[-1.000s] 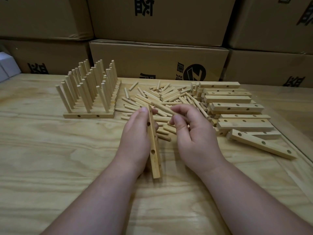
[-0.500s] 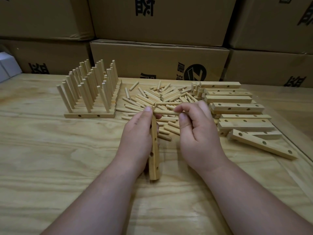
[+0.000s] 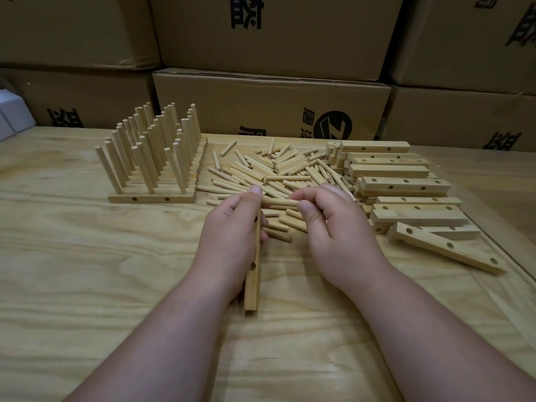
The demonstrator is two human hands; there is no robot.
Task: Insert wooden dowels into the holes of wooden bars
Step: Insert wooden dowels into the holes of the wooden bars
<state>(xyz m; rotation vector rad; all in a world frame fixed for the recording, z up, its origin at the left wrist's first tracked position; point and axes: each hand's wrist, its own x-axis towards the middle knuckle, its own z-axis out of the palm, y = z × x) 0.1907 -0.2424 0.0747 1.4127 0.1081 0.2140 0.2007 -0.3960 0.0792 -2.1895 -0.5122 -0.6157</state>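
Note:
My left hand (image 3: 229, 242) grips a wooden bar (image 3: 253, 282) that stands on edge on the table, its holes facing right. My right hand (image 3: 333, 227) pinches a dowel (image 3: 280, 202) lying level, its left end at the bar's far end by my left thumb. Behind the hands lies a heap of loose dowels (image 3: 278, 169). A stack of drilled bars (image 3: 403, 184) sits to the right. Finished bars with upright dowels (image 3: 153, 158) stand at the left.
One loose bar (image 3: 446, 248) lies slanted at the right near the table's edge. Cardboard boxes (image 3: 269, 108) form a wall along the back. A white box (image 3: 11, 117) sits at the far left. The plywood tabletop (image 3: 87, 271) spreads out in front.
My right hand has brought the dowel leftwards and turned it level, up to the far end of the bar. The left hand has tipped the bar slightly more upright.

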